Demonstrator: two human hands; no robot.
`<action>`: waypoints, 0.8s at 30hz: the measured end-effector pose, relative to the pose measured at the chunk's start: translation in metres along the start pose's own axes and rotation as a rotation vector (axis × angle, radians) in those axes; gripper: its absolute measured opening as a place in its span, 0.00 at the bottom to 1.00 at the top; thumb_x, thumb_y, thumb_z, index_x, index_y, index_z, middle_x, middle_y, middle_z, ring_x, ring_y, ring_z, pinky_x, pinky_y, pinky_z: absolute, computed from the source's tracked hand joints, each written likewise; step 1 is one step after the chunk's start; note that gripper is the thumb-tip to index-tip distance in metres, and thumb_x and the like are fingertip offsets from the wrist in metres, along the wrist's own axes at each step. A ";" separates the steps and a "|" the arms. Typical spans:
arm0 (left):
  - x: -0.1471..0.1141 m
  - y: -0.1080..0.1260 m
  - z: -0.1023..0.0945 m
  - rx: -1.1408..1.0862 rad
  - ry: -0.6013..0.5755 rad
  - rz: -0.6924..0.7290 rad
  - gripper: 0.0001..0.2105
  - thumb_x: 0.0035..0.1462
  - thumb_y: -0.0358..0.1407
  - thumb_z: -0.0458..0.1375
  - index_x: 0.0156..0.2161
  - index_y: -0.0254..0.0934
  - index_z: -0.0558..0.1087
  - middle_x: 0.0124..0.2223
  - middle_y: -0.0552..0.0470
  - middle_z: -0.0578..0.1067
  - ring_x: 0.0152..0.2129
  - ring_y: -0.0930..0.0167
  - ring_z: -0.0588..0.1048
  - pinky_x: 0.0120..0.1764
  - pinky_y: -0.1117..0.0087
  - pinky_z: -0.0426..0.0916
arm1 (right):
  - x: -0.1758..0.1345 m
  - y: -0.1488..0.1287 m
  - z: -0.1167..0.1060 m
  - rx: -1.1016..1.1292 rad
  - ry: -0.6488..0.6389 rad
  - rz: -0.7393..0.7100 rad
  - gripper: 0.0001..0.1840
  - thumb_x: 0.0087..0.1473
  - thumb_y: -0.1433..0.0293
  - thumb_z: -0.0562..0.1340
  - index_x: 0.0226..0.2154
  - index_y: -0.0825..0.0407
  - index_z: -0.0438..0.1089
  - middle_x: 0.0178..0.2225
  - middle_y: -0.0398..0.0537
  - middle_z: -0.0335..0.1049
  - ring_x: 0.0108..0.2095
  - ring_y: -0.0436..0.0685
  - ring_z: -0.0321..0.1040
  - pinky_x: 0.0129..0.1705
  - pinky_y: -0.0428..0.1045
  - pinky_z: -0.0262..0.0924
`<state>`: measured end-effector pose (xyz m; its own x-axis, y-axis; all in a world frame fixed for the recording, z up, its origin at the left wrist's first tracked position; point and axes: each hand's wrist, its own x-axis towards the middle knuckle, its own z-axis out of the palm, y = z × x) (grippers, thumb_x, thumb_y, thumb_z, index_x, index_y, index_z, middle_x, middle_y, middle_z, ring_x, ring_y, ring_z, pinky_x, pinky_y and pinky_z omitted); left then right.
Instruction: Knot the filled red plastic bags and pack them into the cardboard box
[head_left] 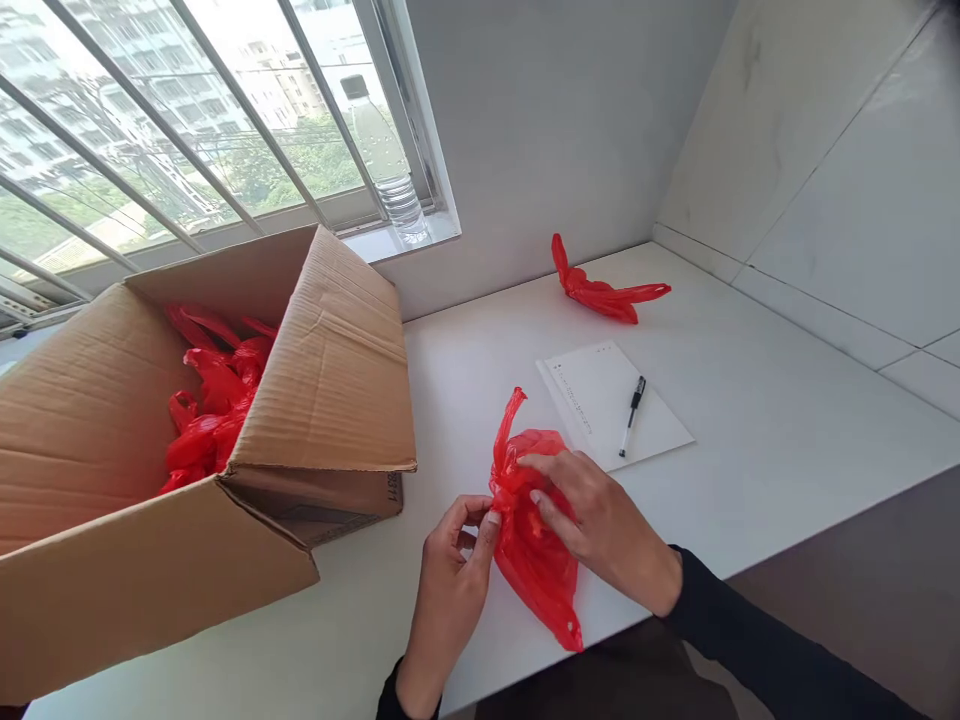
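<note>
A knotted red plastic bag lies near the table's front edge, one twisted handle sticking up and the other end pointing towards me. My left hand pinches the bag's gathered knot between thumb and fingers, from the left side. From the right, my right hand rests over the bag, its thumb and curled fingers about a bunched part of the plastic beside the knot. Part of the bag is hidden under the right fingers. Whatever the bag contains cannot be made out.
An open cardboard box with several red plastic bags stands at left. Further back on the white table lie another red bag, a notepad and a pen. A water bottle stands on the sill by the barred window.
</note>
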<state>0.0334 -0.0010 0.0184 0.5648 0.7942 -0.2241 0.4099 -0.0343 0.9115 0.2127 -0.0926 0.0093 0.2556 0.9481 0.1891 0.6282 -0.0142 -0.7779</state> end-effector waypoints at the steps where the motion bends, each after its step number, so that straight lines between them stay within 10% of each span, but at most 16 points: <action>1: -0.002 0.001 -0.001 0.006 -0.013 0.005 0.14 0.65 0.47 0.57 0.43 0.39 0.75 0.38 0.51 0.76 0.36 0.68 0.74 0.37 0.70 0.67 | 0.002 0.002 0.000 -0.024 -0.009 -0.007 0.16 0.67 0.72 0.55 0.56 0.48 0.65 0.47 0.51 0.71 0.46 0.62 0.66 0.48 0.59 0.65; 12: -0.010 -0.011 -0.015 0.014 0.163 -0.031 0.14 0.66 0.48 0.55 0.43 0.39 0.73 0.38 0.52 0.78 0.32 0.68 0.73 0.37 0.70 0.66 | -0.003 0.024 -0.031 -0.057 0.190 0.156 0.04 0.64 0.71 0.58 0.39 0.47 0.68 0.35 0.44 0.71 0.36 0.57 0.66 0.37 0.55 0.63; 20: -0.005 -0.002 -0.020 0.034 0.085 0.012 0.13 0.66 0.47 0.56 0.45 0.40 0.74 0.42 0.50 0.79 0.35 0.68 0.75 0.38 0.69 0.70 | -0.004 0.008 -0.032 -0.066 0.133 -0.050 0.27 0.64 0.71 0.57 0.64 0.45 0.57 0.60 0.52 0.62 0.60 0.64 0.57 0.62 0.62 0.57; 24: -0.006 0.008 -0.010 0.094 0.141 0.080 0.14 0.66 0.45 0.56 0.53 0.43 0.71 0.53 0.46 0.75 0.45 0.64 0.75 0.45 0.64 0.70 | 0.006 0.002 -0.020 -0.114 0.114 -0.093 0.11 0.67 0.70 0.57 0.50 0.47 0.68 0.46 0.48 0.72 0.47 0.61 0.66 0.60 0.63 0.56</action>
<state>0.0260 0.0002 0.0303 0.4948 0.8638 -0.0951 0.4366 -0.1525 0.8866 0.2304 -0.0933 0.0209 0.2703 0.9049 0.3287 0.7302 0.0298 -0.6825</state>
